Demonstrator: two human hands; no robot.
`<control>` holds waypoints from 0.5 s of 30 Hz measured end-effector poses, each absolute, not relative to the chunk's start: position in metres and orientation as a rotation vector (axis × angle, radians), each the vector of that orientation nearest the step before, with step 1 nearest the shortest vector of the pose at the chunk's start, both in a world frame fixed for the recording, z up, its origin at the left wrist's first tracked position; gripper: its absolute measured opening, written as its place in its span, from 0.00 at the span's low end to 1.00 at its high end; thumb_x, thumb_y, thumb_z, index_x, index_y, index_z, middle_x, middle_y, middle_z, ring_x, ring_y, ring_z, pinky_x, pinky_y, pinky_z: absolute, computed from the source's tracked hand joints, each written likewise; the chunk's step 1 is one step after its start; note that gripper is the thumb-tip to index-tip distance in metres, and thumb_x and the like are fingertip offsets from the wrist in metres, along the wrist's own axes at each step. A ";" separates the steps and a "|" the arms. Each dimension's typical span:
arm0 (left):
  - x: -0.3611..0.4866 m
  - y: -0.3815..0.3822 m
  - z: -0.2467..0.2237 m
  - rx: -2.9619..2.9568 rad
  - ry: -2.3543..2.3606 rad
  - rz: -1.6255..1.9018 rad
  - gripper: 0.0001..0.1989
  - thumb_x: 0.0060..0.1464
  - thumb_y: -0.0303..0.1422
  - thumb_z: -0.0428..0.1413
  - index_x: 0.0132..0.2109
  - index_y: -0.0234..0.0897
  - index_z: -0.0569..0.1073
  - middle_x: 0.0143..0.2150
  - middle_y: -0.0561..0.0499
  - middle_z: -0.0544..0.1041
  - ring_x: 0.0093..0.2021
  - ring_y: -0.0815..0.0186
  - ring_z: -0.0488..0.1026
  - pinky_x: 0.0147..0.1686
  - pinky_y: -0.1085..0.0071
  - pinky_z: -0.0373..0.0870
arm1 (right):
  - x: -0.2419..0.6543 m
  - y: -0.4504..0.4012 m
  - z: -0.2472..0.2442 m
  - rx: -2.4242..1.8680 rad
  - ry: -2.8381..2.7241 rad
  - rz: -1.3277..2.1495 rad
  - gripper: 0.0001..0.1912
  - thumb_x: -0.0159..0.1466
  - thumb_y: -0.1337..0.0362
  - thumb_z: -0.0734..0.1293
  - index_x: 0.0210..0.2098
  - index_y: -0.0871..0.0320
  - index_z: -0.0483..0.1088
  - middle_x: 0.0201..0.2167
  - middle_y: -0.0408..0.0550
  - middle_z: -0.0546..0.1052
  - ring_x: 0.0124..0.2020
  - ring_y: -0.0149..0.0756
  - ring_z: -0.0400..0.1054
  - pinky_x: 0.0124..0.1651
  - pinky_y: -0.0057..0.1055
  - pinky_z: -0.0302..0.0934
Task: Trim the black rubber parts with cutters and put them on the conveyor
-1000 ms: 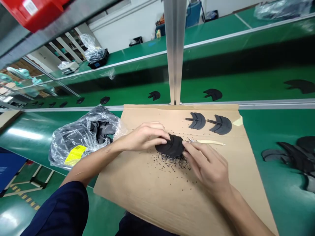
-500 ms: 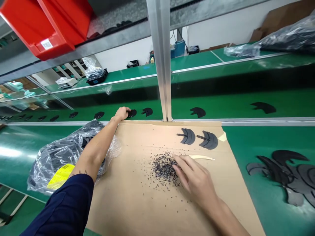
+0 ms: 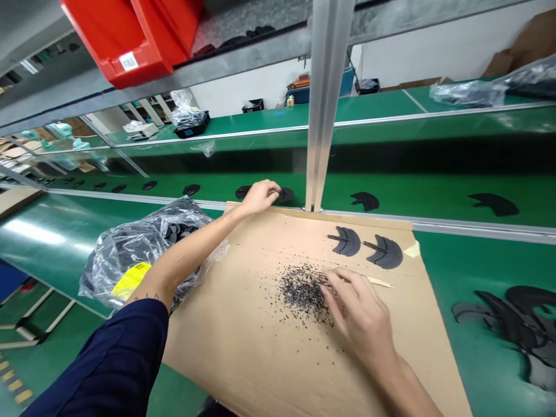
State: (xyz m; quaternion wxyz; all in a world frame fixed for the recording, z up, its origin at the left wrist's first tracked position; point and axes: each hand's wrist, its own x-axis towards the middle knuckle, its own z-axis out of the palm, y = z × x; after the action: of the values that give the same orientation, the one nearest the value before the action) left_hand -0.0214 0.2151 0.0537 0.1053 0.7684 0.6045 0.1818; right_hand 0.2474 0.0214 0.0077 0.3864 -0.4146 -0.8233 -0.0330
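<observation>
My left hand (image 3: pixel 262 196) reaches to the green ledge at the back, with its fingers closed on a flat black curved piece (image 3: pixel 286 195). Another curved piece (image 3: pixel 242 192) lies just left of that hand, partly covered by it. Over the right edge of a pile of tiny black bits (image 3: pixel 302 292), my right hand (image 3: pixel 362 310) is bent with thumb and forefinger close together; whatever lies between them is too small to make out. A thin cream-coloured pointed tool (image 3: pixel 380 282) sticks out from behind the right hand. Two dark crescent pieces with stems (image 3: pixel 346 241) rest beyond it on the cardboard sheet (image 3: pixel 234 341).
A clear plastic bag of dark parts (image 3: pixel 139 249) with a yellow label stands left of the cardboard. Loose black pieces (image 3: pixel 516 324) are heaped at the right. A metal post (image 3: pixel 324 116) rises at the ledge, and a red bin (image 3: pixel 143 40) hangs overhead.
My left hand has shifted right along the ledge, from one black curved piece to the neighbouring one. The right hand stays at the pile, moving only slightly. The camera view has turned left.
</observation>
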 end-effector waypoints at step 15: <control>-0.089 0.061 0.076 2.278 1.645 0.075 0.11 0.65 0.32 0.54 0.35 0.37 0.77 0.35 0.48 0.82 0.39 0.61 0.81 0.45 0.67 0.75 | 0.227 0.016 -0.008 -0.805 -2.150 0.290 0.25 0.71 0.64 0.64 0.67 0.51 0.64 0.43 0.50 0.82 0.37 0.41 0.79 0.42 0.36 0.73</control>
State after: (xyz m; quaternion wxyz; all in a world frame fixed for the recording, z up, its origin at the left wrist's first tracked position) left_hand -0.0888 0.0611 0.0762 0.1645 0.7994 0.5772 0.0264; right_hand 0.2273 0.0159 -0.0077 0.4023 -0.3184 -0.8506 0.1149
